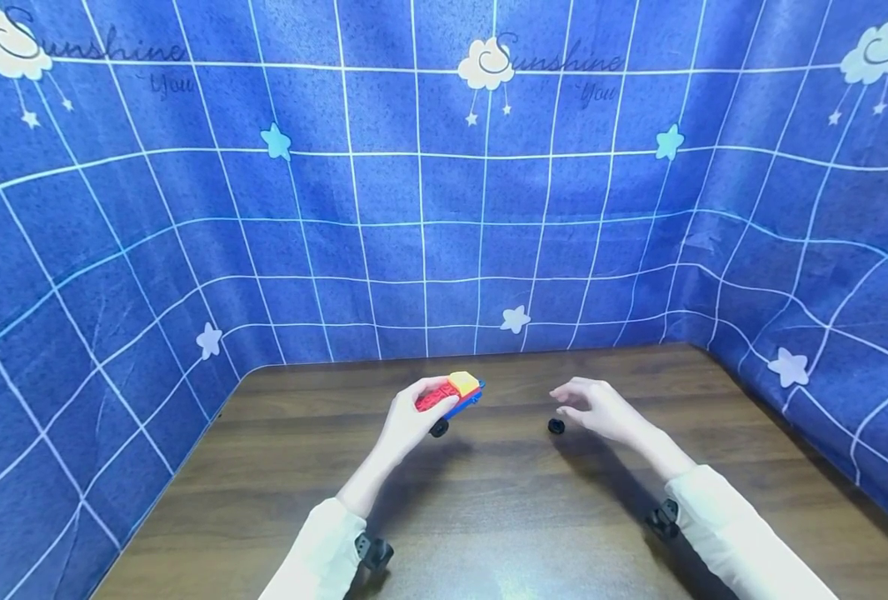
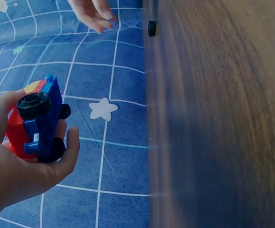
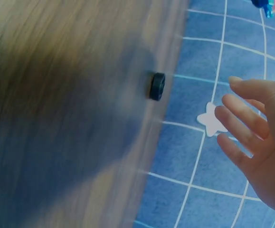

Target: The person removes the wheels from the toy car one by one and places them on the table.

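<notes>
Above the brown wood-grain table (image 1: 519, 500), a slackening grip by my left hand (image 1: 411, 419) could drop the blocky plastic toy car (image 1: 464, 385) it holds, red and yellow over blue, and my right hand (image 1: 600, 408) (empty, fingers loosely bent) could nudge away the small, round, black plastic-looking wheel (image 1: 556, 426) nearby.

Saw a brown wood-grain tabletop (image 1: 504, 500), walled at the back and both sides by a blue grid-patterned fabric backdrop (image 1: 384, 187). Noted on it white clouds (image 1: 483, 67) trailing small stars (image 1: 471, 119), "Sunshine You" lettering (image 1: 567, 62), turquoise stars (image 1: 669, 142), and paler stars (image 1: 515, 319) lower down.
</notes>
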Demonstrator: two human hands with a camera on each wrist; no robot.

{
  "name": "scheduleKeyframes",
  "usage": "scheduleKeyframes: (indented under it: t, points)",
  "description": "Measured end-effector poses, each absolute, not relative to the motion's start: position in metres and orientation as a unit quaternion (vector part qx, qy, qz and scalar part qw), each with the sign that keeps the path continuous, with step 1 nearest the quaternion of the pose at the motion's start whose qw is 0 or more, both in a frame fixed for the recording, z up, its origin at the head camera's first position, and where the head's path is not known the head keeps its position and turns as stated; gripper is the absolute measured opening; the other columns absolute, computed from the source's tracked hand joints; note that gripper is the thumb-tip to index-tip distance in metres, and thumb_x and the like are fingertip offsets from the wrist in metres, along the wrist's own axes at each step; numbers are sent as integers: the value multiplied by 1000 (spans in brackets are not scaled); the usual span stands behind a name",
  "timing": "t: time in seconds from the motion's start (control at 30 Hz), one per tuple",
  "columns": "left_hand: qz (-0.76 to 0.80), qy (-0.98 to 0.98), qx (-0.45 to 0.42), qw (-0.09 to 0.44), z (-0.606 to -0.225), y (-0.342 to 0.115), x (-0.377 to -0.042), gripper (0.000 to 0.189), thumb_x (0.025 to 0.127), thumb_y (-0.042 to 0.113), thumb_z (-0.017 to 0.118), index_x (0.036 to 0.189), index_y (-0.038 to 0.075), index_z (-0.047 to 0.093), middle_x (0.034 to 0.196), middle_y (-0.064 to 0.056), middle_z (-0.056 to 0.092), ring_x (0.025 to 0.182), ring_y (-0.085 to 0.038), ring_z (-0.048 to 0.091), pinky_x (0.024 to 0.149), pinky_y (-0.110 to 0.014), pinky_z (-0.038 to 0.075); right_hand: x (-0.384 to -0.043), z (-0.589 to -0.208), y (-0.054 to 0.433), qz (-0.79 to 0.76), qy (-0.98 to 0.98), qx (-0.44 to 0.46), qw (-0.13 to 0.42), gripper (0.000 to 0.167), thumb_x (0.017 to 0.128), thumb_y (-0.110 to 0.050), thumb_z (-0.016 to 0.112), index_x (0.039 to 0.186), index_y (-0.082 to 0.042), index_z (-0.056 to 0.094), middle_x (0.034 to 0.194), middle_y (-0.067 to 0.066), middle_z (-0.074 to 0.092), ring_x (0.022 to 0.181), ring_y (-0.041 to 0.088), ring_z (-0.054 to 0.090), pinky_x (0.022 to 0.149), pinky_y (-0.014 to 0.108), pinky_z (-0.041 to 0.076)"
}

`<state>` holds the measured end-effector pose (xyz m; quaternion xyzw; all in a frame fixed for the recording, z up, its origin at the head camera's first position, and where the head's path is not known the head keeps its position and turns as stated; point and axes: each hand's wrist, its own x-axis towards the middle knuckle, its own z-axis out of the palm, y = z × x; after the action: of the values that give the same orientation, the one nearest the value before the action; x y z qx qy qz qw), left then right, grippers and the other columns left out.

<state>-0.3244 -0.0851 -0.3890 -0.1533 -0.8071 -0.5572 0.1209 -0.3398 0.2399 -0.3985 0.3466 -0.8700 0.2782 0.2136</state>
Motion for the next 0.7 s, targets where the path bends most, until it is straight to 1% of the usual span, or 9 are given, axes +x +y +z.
scheduleKeyframes:
  t: [0.1,0.3,0.43,0.57,0.7]
  points:
    - [-561,-805,-155,120,-389,-84,-325,37,81,23,73,116,13,65,111,-8,68,102,-21,62,87,-34,47,-338,-395,235,278,-867,351,220,22,78,0,71,99,-3,68,92,8,69,80,20,67,74,32,54]
    - [-565,-802,-154,118,-389,-84,-325,37,81,22,73,116,13,64,111,-8,67,103,-21,61,89,-35,47,-333,-387,224,282,-866,354,211,21,78,-2,72,100,-4,68,92,7,69,78,16,65,73,29,54]
    - [-559,-806,-152,121,-389,-84,-324,37,82,23,72,117,13,64,112,-8,67,103,-21,61,89,-34,47,-331,-384,218,289,-863,360,207,22,78,-2,71,100,-3,68,91,6,69,77,14,65,72,31,54]
    - [-551,-809,-161,128,-389,-83,-323,37,84,25,70,118,12,63,113,-9,67,103,-22,61,88,-34,47,-329,-382,212,290,-855,373,215,22,78,-1,71,99,-3,68,92,6,69,77,17,65,72,33,54]
    - [-546,-809,-175,128,-390,-81,-323,39,86,26,68,120,10,61,114,-11,66,104,-22,60,88,-35,47,-327,-380,207,289,-846,385,229,21,78,-1,71,99,-3,68,92,7,69,77,19,66,72,32,54]
